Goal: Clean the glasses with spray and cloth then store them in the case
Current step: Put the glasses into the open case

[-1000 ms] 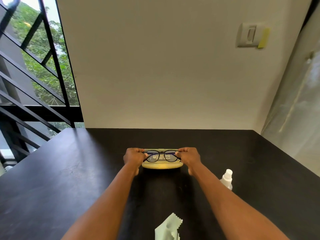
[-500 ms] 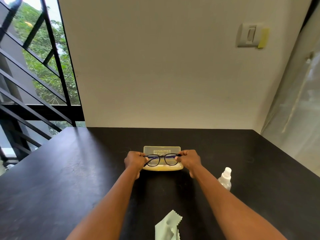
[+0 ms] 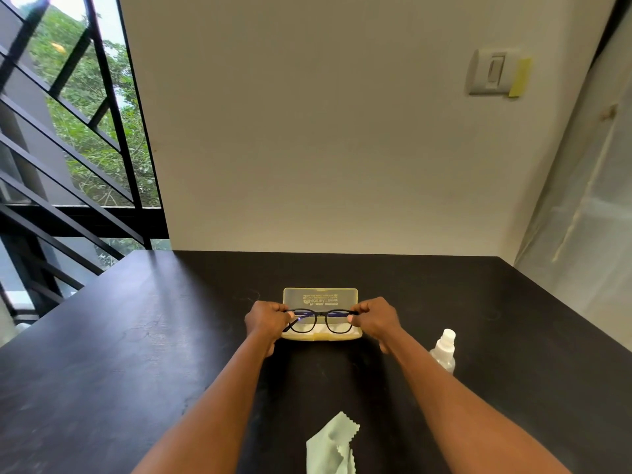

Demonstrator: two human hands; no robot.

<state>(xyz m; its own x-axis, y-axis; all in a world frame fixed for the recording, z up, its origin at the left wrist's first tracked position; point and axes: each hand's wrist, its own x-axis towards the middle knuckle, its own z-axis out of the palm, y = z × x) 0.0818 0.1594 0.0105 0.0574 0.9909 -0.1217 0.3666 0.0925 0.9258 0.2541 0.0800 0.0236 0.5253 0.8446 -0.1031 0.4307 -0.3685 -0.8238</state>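
Note:
Black-framed glasses (image 3: 320, 320) are held level just over the open yellow case (image 3: 320, 295), whose clear lid stands up behind them. My left hand (image 3: 264, 318) pinches the frame's left end and my right hand (image 3: 374, 318) pinches its right end. The folded temples are mostly hidden by my fingers. A small clear spray bottle (image 3: 443, 352) with a white nozzle stands to the right of my right forearm. A pale green cloth (image 3: 331, 446) lies crumpled near the table's front edge, between my arms.
Everything rests on a black table (image 3: 136, 354) that meets a plain wall at the back. A window with black bars is at the left and a curtain hangs at the right.
The glasses have come lower and nearer to the case's base, and the case's lid now shows fully behind them. Both hands keep their hold.

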